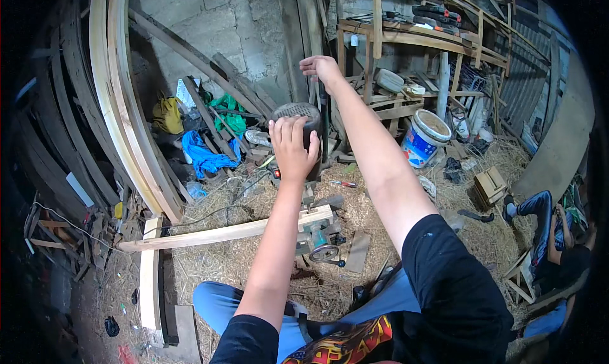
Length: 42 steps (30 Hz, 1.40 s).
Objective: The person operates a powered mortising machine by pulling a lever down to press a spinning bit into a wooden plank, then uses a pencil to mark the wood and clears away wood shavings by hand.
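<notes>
My left hand (293, 149) rests with spread fingers on the dark motor housing (297, 112) of an upright machine, whose round top is vented. My right hand (322, 71) reaches higher and farther, its fingers stretched to the left. Just below its palm is the upper end of a dark upright lever (325, 120); whether they touch I cannot tell. Low on the machine is a green vise (314, 232) with a round handwheel (324, 253). A long pale wooden beam (216, 236) runs leftward from the vise, its left end across another timber (150, 281).
Straw and shavings cover the floor. A screwdriver (343, 184) lies beside the machine; a white-and-blue bucket (426, 137) stands to the right. Long boards (114, 97) lean at left, near a blue cloth (204, 155). A cable (222, 213) trails leftward. Another person (561, 243) sits at far right.
</notes>
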Each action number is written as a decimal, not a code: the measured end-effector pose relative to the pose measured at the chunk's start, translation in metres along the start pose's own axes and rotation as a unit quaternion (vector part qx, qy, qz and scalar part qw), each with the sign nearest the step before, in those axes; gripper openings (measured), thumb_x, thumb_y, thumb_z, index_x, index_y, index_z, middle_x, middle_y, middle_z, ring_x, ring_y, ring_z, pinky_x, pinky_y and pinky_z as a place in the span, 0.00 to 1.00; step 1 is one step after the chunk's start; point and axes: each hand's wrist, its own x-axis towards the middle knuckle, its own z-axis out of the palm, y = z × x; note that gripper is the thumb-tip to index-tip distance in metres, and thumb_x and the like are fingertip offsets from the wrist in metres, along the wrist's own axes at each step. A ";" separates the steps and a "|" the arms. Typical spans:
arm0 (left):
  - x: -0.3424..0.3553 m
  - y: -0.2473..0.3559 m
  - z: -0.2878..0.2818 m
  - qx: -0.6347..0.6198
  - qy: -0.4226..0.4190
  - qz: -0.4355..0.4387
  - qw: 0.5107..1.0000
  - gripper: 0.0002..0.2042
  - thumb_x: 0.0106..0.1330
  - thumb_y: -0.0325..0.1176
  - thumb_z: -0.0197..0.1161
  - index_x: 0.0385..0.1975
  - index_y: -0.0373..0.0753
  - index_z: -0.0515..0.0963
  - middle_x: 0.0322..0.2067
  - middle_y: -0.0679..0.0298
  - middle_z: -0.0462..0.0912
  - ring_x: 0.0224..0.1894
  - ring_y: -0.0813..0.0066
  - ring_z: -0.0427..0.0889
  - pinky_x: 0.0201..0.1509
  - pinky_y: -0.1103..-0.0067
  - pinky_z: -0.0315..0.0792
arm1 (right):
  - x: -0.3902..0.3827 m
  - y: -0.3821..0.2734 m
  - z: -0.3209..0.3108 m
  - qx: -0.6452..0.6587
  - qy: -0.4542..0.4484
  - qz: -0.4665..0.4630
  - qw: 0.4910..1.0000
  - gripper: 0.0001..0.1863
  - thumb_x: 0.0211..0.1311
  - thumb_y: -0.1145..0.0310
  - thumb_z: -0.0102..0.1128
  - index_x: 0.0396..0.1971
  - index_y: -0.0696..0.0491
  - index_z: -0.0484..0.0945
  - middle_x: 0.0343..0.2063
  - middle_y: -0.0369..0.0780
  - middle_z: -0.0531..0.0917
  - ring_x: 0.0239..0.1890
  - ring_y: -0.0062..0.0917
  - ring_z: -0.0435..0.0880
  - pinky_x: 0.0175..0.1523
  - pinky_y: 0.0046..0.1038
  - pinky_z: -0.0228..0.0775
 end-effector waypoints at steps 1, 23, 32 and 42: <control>-0.001 0.001 0.000 0.001 -0.001 -0.003 1.000 0.18 0.59 0.34 0.65 0.49 0.41 0.77 0.48 0.57 0.78 0.59 0.52 0.72 0.74 0.52 0.54 | -0.008 -0.005 -0.002 0.016 -0.018 0.005 1.000 0.18 0.60 0.74 0.44 0.40 0.60 0.84 0.35 0.44 0.87 0.37 0.29 0.87 0.44 0.31 0.78; -0.120 0.039 -0.053 -0.119 -0.095 -0.160 0.975 0.20 0.69 0.32 0.62 0.58 0.32 0.73 0.61 0.46 0.72 0.66 0.46 0.68 0.72 0.61 0.59 | -0.211 0.005 -0.017 0.070 0.028 -0.164 0.984 0.21 0.72 0.65 0.53 0.19 0.61 0.77 0.09 0.30 0.67 0.11 0.13 0.61 0.20 0.22 0.52; -0.398 0.036 -0.050 -0.119 -0.270 -0.592 0.750 0.31 0.71 0.56 0.59 0.60 0.31 0.70 0.54 0.34 0.72 0.58 0.37 0.71 0.65 0.58 0.65 | -0.336 0.033 -0.011 0.075 0.066 -0.099 0.990 0.20 0.73 0.64 0.54 0.20 0.58 0.76 0.19 0.31 0.74 0.22 0.11 0.66 0.29 0.20 0.53; -0.402 0.075 -0.044 -0.157 -0.300 -0.618 0.710 0.29 0.71 0.57 0.60 0.50 0.34 0.67 0.50 0.46 0.70 0.56 0.52 0.69 0.63 0.64 0.62 | -0.387 0.058 -0.041 0.015 -0.018 -0.050 0.998 0.40 0.76 0.42 0.26 0.29 0.61 0.80 0.12 0.37 0.71 0.22 0.24 0.68 0.53 0.33 0.63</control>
